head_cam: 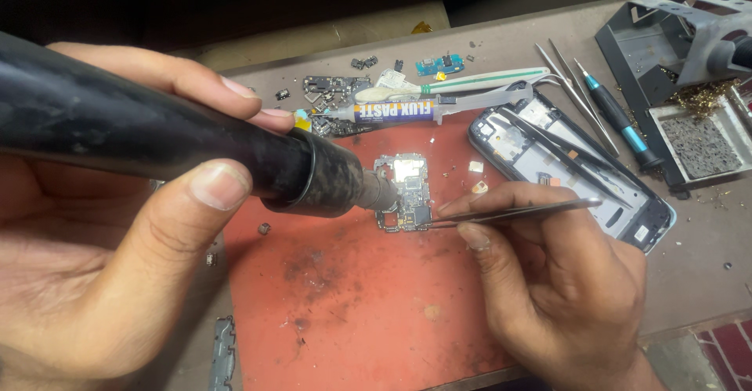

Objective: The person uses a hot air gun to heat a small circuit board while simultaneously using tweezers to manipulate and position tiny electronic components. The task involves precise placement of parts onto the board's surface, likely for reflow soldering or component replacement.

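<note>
Phone circuit board (407,191) lay at top centre of red mat (352,305), long axis running away from the person. L hand (102,226) gripped hot-air gun (157,140), nozzle at board's left edge; R hand (564,281) pinched tweezers (517,213), tips on board's lower right corner.

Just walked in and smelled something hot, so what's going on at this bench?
A person is working on a small circuit board lying on a red mat. The left hand holds a black hot-air tool with its nozzle at the board. The right hand grips tweezers, tips touching the board's lower edge. An opened phone frame lies beside the mat.
</note>
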